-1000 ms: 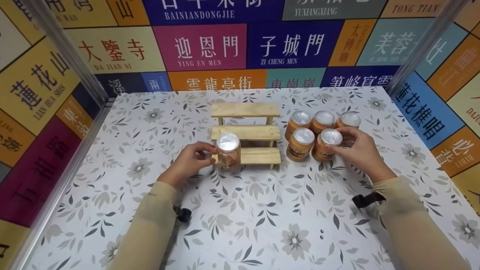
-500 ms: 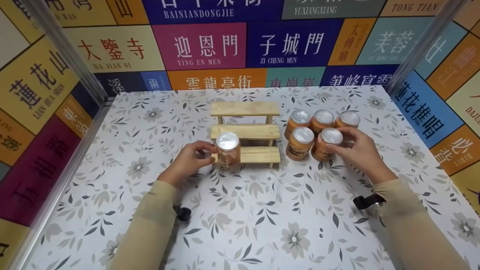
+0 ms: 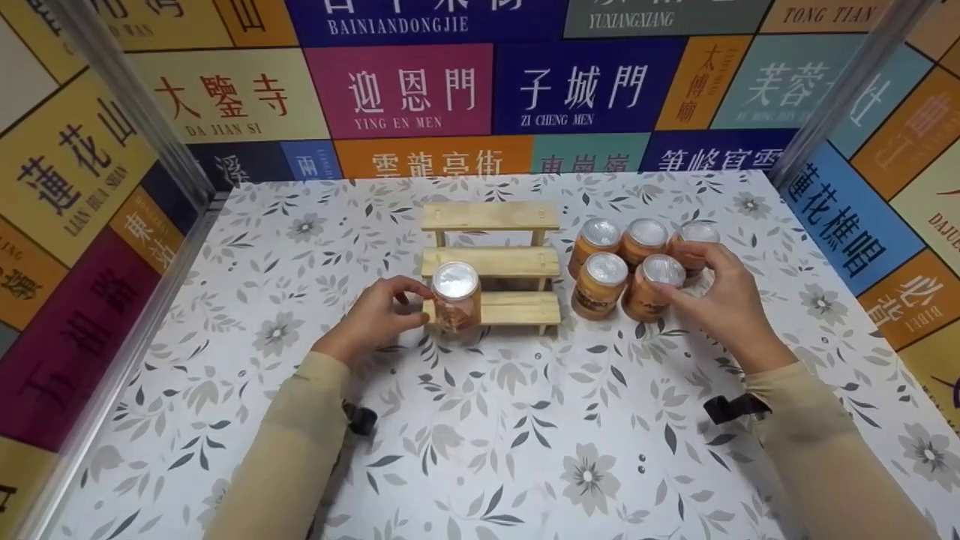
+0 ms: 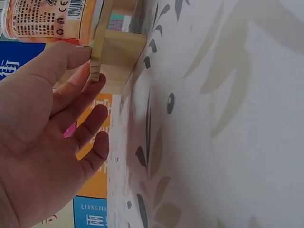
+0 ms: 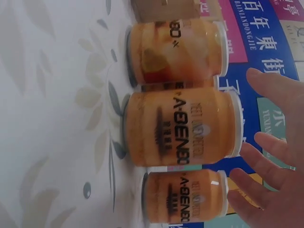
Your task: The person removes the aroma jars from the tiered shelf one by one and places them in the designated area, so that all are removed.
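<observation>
One orange can with a silver lid stands on the lowest step of a small wooden stand. My left hand is beside it, thumb and forefinger at the step's left end; in the left wrist view the thumbtip overlaps the board just by the can, the other fingers loosely bent. Several similar cans stand on the table at right, in two rows. Around the front right can my right hand is spread, with thumb near its lid. In the right wrist view the fingers are straightened beside the labelled can.
The stand's middle step and top step rise behind the lowest one. More cans form the back row right of the stand. Sign-printed panels wall the floral table at the back and sides.
My right forefinger has lifted and spread away from the front right can, widening the gap to the thumb. My left hand and forearm have shifted slightly; the cans stay put.
</observation>
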Motion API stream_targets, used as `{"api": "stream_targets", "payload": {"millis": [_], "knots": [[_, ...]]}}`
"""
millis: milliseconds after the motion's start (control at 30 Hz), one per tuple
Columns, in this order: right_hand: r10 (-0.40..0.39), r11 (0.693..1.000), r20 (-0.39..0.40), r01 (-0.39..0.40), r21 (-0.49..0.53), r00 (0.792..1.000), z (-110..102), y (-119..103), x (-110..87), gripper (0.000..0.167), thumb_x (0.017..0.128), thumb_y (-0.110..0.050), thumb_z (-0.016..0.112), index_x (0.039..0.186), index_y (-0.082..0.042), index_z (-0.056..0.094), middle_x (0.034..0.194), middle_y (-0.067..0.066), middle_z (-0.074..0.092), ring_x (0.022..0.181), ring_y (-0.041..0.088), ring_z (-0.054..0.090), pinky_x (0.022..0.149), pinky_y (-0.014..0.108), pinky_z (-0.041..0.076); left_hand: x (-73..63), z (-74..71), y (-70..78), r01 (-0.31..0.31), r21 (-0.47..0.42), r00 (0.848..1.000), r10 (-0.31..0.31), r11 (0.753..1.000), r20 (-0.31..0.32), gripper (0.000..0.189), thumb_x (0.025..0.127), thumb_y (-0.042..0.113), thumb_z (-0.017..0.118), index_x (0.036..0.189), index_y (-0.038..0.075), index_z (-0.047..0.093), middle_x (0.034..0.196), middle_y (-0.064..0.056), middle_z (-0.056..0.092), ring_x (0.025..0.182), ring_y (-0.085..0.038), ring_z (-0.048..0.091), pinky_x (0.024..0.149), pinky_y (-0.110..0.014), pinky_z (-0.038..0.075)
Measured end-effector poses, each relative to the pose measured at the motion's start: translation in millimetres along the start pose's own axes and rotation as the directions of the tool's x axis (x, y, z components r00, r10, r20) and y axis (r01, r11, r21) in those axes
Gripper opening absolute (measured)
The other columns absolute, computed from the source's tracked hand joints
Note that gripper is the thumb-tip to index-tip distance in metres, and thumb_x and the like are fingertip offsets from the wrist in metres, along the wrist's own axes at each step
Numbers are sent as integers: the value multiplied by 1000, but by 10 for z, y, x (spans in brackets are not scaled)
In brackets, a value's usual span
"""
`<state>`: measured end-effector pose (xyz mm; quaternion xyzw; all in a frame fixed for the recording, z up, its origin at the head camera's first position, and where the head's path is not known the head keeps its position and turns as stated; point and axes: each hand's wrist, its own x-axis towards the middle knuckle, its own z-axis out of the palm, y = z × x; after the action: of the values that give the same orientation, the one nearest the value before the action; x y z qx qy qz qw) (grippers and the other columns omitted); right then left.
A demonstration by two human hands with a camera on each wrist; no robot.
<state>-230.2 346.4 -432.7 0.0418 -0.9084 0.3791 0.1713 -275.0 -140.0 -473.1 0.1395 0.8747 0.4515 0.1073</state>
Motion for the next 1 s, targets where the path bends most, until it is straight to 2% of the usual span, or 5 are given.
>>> {"api": "stream_targets", "payload": {"millis": [233, 400, 533, 700, 1000], "knots": [[-124, 992, -41, 123, -16, 992, 105, -185, -29, 59, 80, -23, 91, 130, -6, 65, 134, 11, 64, 129, 29, 54, 103, 48, 40, -27, -36, -63, -1, -11, 999, 1, 1000, 34, 34, 90, 15, 75, 123, 17, 70, 125, -5, 68, 114, -26, 59, 92, -40, 47], [-307, 951, -81, 302, -68, 948, 222, -400, -69, 57, 76, -19, 93, 126, -6, 68, 129, 13, 66, 126, 33, 53, 110, 55, 29, -16, -30, -85, -41, -32, 999, 42, 999, 28, 34, 89, 15, 76, 123, 15, 70, 125, -5, 68, 111, -27, 61, 94, -41, 48], [-379, 925, -39, 377, -43, 925, 358, -627, -106, 57, 78, -19, 92, 128, -7, 68, 131, 10, 67, 128, 31, 54, 118, 56, 24, -7, -30, -97, -64, -20, 998, 65, 998, 9, 32, 89, 15, 76, 121, 16, 71, 124, -4, 68, 109, -27, 60, 95, -42, 48], [-339, 940, 78, 333, 78, 938, 539, -828, -115, 56, 84, -25, 88, 133, -12, 65, 133, 1, 65, 114, 23, 61, 100, 36, 47, 2, -44, -82, -65, -6, 998, 65, 998, 3, 33, 89, 16, 77, 121, 17, 72, 125, -6, 67, 109, -27, 60, 95, -43, 48], [-286, 944, 224, 234, 231, 932, 932, -1073, -116, 52, 88, -33, 84, 133, -16, 64, 130, 0, 67, 121, 19, 63, 98, 49, 52, 0, -48, -71, -21, 9, 1000, 21, 1000, 15, 34, 89, 19, 77, 123, 19, 70, 128, -7, 65, 113, -26, 58, 96, -43, 48]]}}
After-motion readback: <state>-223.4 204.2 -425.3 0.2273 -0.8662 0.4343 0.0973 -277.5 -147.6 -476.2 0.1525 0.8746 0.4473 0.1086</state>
